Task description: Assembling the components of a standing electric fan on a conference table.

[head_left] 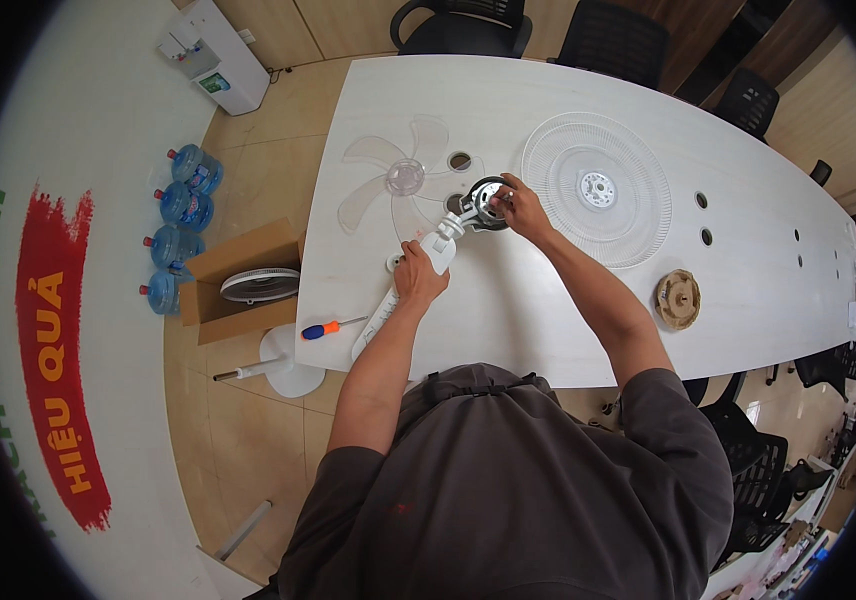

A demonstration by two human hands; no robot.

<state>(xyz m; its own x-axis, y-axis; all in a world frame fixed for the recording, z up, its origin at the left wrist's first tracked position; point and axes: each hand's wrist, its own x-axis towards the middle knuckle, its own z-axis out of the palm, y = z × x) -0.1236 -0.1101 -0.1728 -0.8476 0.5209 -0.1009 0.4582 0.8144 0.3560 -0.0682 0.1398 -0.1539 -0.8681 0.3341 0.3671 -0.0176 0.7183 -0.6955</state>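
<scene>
Over smooth table (pixel 558 340), fingers (pixel 511 184), round fan head (pixel 481 201)

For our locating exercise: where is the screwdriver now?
In the head view, the screwdriver lies near the left edge of the table, between the cardboard box and the white fan post.

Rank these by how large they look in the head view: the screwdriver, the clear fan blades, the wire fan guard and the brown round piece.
Largest to smallest:
1. Wire fan guard
2. Clear fan blades
3. Brown round piece
4. Screwdriver: similar in length to the third, but far thinner.
</scene>
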